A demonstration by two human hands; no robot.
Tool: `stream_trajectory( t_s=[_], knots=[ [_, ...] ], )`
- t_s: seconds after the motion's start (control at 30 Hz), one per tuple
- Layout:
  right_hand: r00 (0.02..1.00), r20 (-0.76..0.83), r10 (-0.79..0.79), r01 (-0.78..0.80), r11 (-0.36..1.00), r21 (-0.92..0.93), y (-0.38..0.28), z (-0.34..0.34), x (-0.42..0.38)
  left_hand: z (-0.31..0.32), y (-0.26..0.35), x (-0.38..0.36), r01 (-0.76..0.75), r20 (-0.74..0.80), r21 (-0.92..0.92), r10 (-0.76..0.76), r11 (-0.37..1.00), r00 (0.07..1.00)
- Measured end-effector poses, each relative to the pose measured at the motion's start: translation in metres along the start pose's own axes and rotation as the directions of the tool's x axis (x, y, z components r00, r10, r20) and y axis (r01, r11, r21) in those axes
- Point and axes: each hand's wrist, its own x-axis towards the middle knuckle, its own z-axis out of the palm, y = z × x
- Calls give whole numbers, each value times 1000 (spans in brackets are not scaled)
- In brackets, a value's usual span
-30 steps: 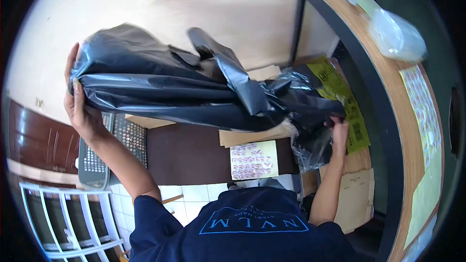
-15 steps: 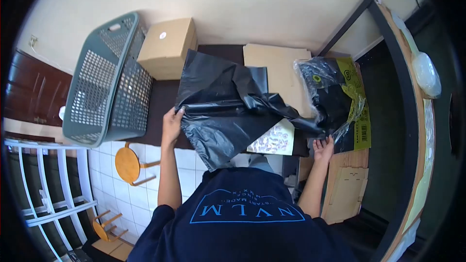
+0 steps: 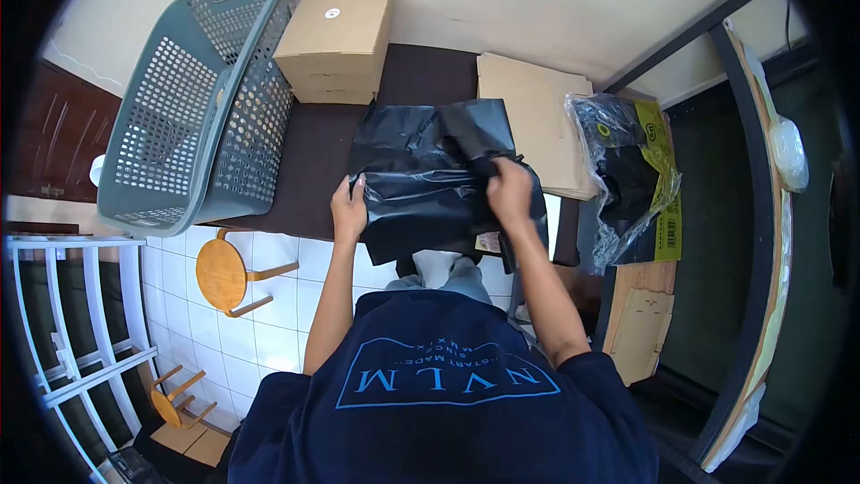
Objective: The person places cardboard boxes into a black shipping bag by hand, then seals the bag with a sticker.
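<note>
A black plastic bag [image 3: 421, 193] is spread over the front of the dark brown table [image 3: 313, 161], its surface creased and shiny. My left hand [image 3: 349, 208] pinches the bag's left edge between thumb and fingers. Toward the bag's right side, my right hand [image 3: 509, 190] is closed on a bunched part of it, which is slightly blurred. Below the right hand, part of a printed sheet [image 3: 488, 242] shows from under the bag.
At the left stand a grey-green basket [image 3: 202, 99] and a cardboard box [image 3: 336, 31]. Flat cardboard [image 3: 533, 116] and a clear-and-yellow plastic package [image 3: 663, 175] lie to the right. A round wooden stool [image 3: 220, 271] stands on the tiled floor. A dark metal frame rises at the right.
My right hand has moved left and up, closing on the bag and folding its stretched right end inward. The bag is now more compact. The camera view has shifted slightly.
</note>
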Motion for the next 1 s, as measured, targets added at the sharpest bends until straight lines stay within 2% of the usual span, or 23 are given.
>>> stream_trajectory(
  t_s=[0.03, 0.07, 0.1, 0.13, 0.17, 0.2, 0.23, 0.3, 0.33, 0.37, 0.43, 0.47, 0.5, 0.57, 0.6, 0.63, 0.7, 0.73, 0.8, 0.9, 0.93, 0.97, 1.0],
  knots=[
    [995, 16, 95, -95, 995, 8, -4, -22, 7, -3, -11, 0, -65, -24, -5, 65, 998, 998],
    [996, 27, 84, -83, 995, -50, 18, -32, 11, -16, 6, 2, 22, 34, -43, -21, 999, 999],
    [955, 78, 285, -289, 956, 40, 27, -52, 16, -21, -1, 8, 18, 24, -32, -17, 999, 1000],
    [924, 144, 354, -376, 909, 179, 35, -75, 18, -28, 2, 13, -3, 60, -32, 5, 999, 998],
    [859, 207, 469, -506, 709, 492, 32, -94, 16, -33, 6, 19, -26, 95, -36, 29, 999, 995],
    [822, 249, 512, -522, 503, 689, 41, -106, 13, -36, -3, 27, -79, 136, -67, 88, 995, 987],
    [788, 298, 538, -491, 259, 832, 53, -119, 8, -37, -5, 35, -15, 191, -133, 41, 991, 981],
    [705, 301, 642, -503, 154, 851, 80, -127, -13, -36, -2, 48, -84, 234, -62, 96, 995, 968],
    [693, 272, 668, -482, 149, 863, 112, -118, -29, -33, 4, 54, -157, 231, -22, 158, 987, 960],
    [594, 386, 705, -694, 208, 689, 131, -128, -44, -27, 2, 61, -161, 245, -29, 164, 986, 956],
    [593, 263, 761, -750, 403, 524, 139, -124, -77, -18, 0, 77, -240, 243, 145, 200, 960, 949],
    [519, 236, 821, -798, 367, 478, 134, -123, -92, -16, 1, 86, -151, 307, 207, 83, 967, 948],
    [441, 204, 874, -842, 324, 432, 121, -123, -98, -10, -2, 96, -160, 318, 201, 90, 966, 944],
    [499, 312, 808, -708, 174, 684, 164, -104, -133, 4, -12, 113, -371, 282, 206, 308, 906, 909],
    [653, 98, 751, -656, 496, 569, 139, -116, -140, 5, 5, 117, -319, 319, 254, 232, 913, 919],
    [613, 70, 787, -670, 472, 573, 135, -117, -139, 7, 8, 124, -347, 348, 243, 253, 906, 903],
    [526, 13, 850, -693, 420, 586, 125, -119, -138, 15, 9, 131, -438, 310, 213, 364, 873, 878],
    [450, 109, 887, -649, 241, 722, 121, -126, -139, 14, 10, 134, -443, 318, 210, 367, 872, 874],
    [380, 212, 901, -567, 46, 822, 111, -135, -137, 8, 11, 139, -351, 427, 168, 253, 921, 868],
    [373, 253, 893, -464, -56, 884, 90, -138, -132, -11, -26, 142, -308, 478, 223, 172, 925, 862],
    [356, 256, 899, -540, -26, 841, 84, -143, -135, -24, -26, 136, -233, 458, 338, 57, 912, 887],
    [358, 259, 897, -542, -27, 840, 77, -145, -137, -30, -27, 127, -230, 454, 340, 55, 912, 889],
    [354, 289, 889, -617, -10, 787, 65, -146, -134, -33, -30, 121, -210, 403, 405, 32, 890, 915]
  ],
)
